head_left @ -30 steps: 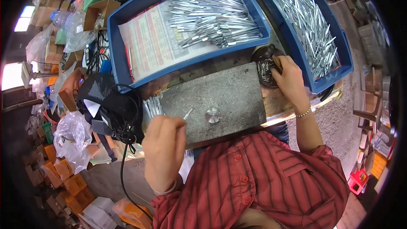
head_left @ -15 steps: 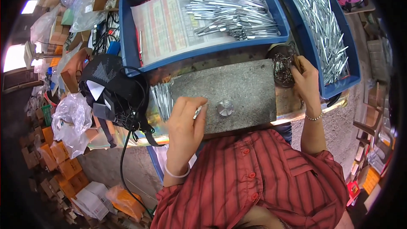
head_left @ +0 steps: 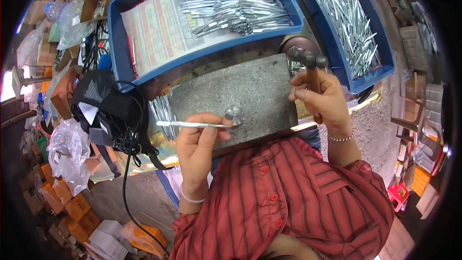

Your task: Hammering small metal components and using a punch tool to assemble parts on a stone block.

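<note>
My left hand [head_left: 197,142] pinches a slim silvery metal rod [head_left: 180,123], its far end pointing left. The rod's right end meets a small round metal piece [head_left: 234,113] on a grey metal block [head_left: 264,84]. My right hand [head_left: 327,101] grips a hammer [head_left: 313,79] by its wooden handle, with the head raised over a round dish [head_left: 301,44]. Small metal bits in that dish are partly hidden by the hammer. Beside the block's left edge lies a bundle of similar metal rods [head_left: 162,115].
A large blue tray [head_left: 207,53] with paper and many metal rods stands behind the block. Another blue tray [head_left: 356,84] full of rods is at right. A black bag [head_left: 108,96] with cables sits at left, near clear plastic bags [head_left: 70,149] and boxes.
My right hand has come up from beside the dish, now showing a hammer. The left hand has turned the rod level, its end at the round metal piece. The whole view has shifted.
</note>
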A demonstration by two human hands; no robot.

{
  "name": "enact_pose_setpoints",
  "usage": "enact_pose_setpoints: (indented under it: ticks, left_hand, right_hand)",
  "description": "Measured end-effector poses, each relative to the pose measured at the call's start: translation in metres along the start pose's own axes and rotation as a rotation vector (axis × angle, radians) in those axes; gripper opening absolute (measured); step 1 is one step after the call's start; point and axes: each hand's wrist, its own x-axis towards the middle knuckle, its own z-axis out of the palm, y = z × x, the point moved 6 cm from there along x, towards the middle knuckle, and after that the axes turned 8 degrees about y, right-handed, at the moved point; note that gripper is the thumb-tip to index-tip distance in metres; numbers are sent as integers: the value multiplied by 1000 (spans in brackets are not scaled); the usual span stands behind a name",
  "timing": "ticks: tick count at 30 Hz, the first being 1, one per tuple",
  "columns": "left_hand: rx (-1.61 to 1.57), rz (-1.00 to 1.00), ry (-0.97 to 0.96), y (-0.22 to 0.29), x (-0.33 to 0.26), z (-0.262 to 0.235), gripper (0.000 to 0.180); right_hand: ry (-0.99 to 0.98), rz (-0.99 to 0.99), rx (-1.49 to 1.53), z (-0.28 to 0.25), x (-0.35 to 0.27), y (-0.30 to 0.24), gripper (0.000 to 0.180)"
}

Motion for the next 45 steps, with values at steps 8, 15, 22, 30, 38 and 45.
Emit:
enact_pose_setpoints:
  ticks: [8, 15, 22, 30, 38, 45]
  left_hand:
    - [-515, -223, -154, -14, -1, 29, 15]
    - [-532, -243, -105, -20, -4, 24, 16]
    - [-447, -197, -6, -25, -1, 1, 16]
    - [-301, -120, 40, -24, 3, 6, 17]
    - [-291, -142, 95, -20, 4, 21, 15]
    - [-268, -104, 114, -11, 3, 32, 15]
  right_hand:
    - [-240, 150, 145, 53, -20, 0, 15]
    - [-366, 202, 212, 76, -27, 16, 12]
    - [243, -199, -167, -22, 3, -4, 7]
    - [328, -243, -183, -79, 28, 23, 9]
    - [173, -273, -199, -74, 35, 25, 7]
    - [120, -218, 14, -50, 13, 8, 8]
